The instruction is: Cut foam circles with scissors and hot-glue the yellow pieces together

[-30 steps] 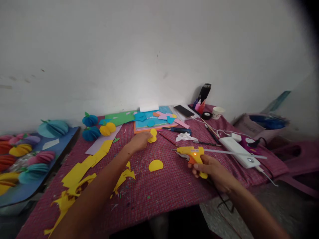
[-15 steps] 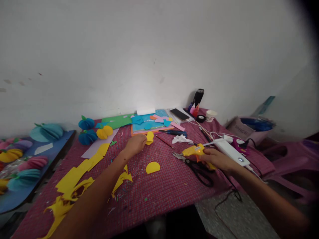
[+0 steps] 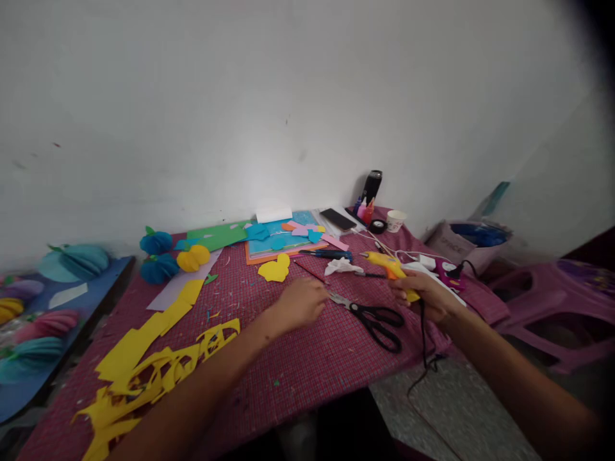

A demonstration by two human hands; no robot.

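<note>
My right hand (image 3: 425,293) is wrapped round the handle of a yellow hot glue gun (image 3: 387,262), its nozzle pointing left above the table. My left hand (image 3: 303,302) is low over the cloth near the middle, its fingers bent together; whatever may be under or in them is hidden. Just right of those fingers lie black-handled scissors (image 3: 379,323), blades toward my left hand. Beyond my left hand is a cut yellow paper shape (image 3: 273,269), lying flat. Yellow paper scraps (image 3: 163,378) spread beside and behind my left forearm.
Paper pumpkins (image 3: 158,269) stand at the left. Behind my hands are coloured sheets (image 3: 216,237), a phone (image 3: 337,219), glue bottles (image 3: 366,210), a black flask (image 3: 371,186) and a paper cup (image 3: 395,221). Pink stools (image 3: 552,307) stand right of the table; a cord (image 3: 423,333) hangs from the glue gun.
My left hand has let go of the yellow paper shape and moved right and nearer. My right hand has raised the glue gun off the scissors. The yellow rounded piece is out of sight.
</note>
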